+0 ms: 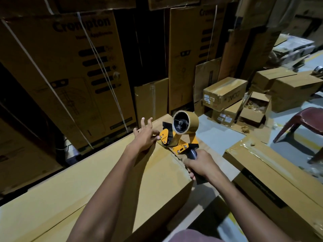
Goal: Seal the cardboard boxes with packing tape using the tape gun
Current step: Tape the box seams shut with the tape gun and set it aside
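A long cardboard box [73,186] lies in front of me, stretching from lower left to its far end at centre. An orange tape gun [176,137] with a brown tape roll [185,123] sits on the far end of the box top. My right hand [199,165] grips the gun's dark handle. At the gun's front, my left hand [146,135] rests on the box top with fingers spread, its thumb touching the orange plate. A strip of clear tape runs along the box's end under the gun.
Tall printed cartons [73,75] stacked behind form a wall. A second long box [272,179] lies to the right. Smaller boxes [225,92], one open [255,109], and a red plastic chair [304,123] stand on the floor at right.
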Available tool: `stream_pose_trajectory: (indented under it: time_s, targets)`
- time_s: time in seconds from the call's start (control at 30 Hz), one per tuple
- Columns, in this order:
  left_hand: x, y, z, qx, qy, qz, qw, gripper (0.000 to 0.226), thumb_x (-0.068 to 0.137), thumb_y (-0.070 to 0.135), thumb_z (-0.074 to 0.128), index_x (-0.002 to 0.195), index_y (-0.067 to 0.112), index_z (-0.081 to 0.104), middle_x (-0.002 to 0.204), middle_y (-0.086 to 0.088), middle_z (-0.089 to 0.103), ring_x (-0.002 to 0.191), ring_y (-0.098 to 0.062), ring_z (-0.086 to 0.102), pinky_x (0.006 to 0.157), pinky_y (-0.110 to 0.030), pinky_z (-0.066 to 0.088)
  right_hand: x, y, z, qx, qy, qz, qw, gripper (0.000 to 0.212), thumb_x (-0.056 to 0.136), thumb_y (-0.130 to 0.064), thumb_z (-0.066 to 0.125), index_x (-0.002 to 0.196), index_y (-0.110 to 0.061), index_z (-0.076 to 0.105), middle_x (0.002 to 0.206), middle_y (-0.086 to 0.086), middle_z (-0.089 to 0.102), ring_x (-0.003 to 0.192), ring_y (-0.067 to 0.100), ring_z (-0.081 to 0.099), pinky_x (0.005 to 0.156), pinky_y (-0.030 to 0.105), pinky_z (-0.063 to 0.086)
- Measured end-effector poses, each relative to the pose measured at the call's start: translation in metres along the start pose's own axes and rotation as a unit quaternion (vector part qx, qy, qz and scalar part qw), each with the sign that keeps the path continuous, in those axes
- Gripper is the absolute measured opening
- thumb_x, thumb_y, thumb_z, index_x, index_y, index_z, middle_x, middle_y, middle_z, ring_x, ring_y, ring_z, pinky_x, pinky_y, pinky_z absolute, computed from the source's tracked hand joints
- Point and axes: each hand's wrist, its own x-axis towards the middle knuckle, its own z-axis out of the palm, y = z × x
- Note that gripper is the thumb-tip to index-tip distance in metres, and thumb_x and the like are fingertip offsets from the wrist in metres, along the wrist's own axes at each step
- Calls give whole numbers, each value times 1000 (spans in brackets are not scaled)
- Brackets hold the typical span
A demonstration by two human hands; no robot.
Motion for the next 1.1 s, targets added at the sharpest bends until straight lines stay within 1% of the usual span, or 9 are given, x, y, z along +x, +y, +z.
stream_pose_trajectory:
  time_s: [0.23, 0.37, 0.43, 0.53, 0.63, 0.73, 0.87, 1.0, 1.1]
  targets:
    - [-5, -1, 6, -61, 43, -42, 996, 21, 99, 37, 61, 116, 33, 73, 170, -10, 5, 154, -39, -13, 114, -66, 13, -5, -4, 4, -60, 20, -25, 998, 13, 92, -11, 64, 99, -2, 60, 68, 13, 69, 50, 21, 64, 55, 40, 61]
    - [-7, -2, 8, -73, 64, -47, 994, 21, 98, 40, 62, 113, 34, 75, 170, -10, 6, 154, -38, -11, 116, -66, 12, -27, 7, -2, -81, 24, -19, 996, 10, 97, -15, 66, 99, -12, 56, 76, 13, 69, 50, 17, 65, 46, 26, 53]
    - [-9, 2, 9, -64, 66, -45, 995, 21, 99, 41, 61, 112, 36, 76, 169, -10, 7, 154, -38, -11, 115, -66, 12, -38, 17, -3, -71, 28, -9, 997, 10, 97, -13, 66, 100, -9, 57, 72, 12, 67, 49, 18, 64, 46, 29, 55]
    - [-11, 12, 8, -23, 71, -48, 996, 20, 100, 26, 61, 109, 37, 75, 169, -11, 7, 154, -38, -11, 115, -68, 12, -43, 24, 1, -50, 47, -2, 998, 9, 95, -12, 66, 98, -7, 59, 73, 13, 68, 52, 19, 63, 52, 33, 58]
    - [-16, 20, 14, -19, 66, 0, 998, 19, 98, 21, 63, 106, 34, 75, 170, -9, 8, 155, -36, -11, 117, -67, 10, -43, 23, 4, -31, 56, 0, 998, 9, 95, -10, 66, 94, -8, 58, 70, 12, 65, 49, 18, 60, 47, 28, 55]
    - [-24, 26, 32, -88, 24, 54, 994, 22, 101, 31, 58, 115, 23, 72, 169, -5, 13, 155, -34, -6, 118, -66, -2, -45, 26, 7, -48, 69, -6, 996, 9, 95, -11, 65, 94, -8, 57, 69, 12, 64, 46, 17, 60, 44, 26, 54]
    - [-30, 26, 47, -114, 26, 38, 992, 39, 104, 34, 52, 136, 14, 60, 166, -11, 23, 155, -30, 3, 123, -58, 0, -46, 27, 11, -92, 89, -25, 991, 10, 94, -14, 67, 97, -8, 59, 72, 11, 69, 45, 15, 63, 43, 23, 50]
    - [-35, 28, 35, -134, 18, 41, 990, 33, 104, 30, 53, 134, 24, 66, 167, -15, 16, 155, -36, -2, 123, -58, -4, -45, 28, 10, -110, 95, -31, 989, 16, 92, -20, 70, 96, -8, 61, 78, 13, 72, 59, 23, 72, 60, 40, 63]
    - [-44, 36, 33, -152, 40, 22, 987, 33, 101, 28, 58, 134, 25, 60, 167, -17, 11, 155, -37, -8, 122, -57, -5, -50, 31, 12, -137, 107, -39, 984, 16, 91, -24, 69, 95, -11, 60, 87, 15, 71, 76, 30, 72, 72, 47, 64]
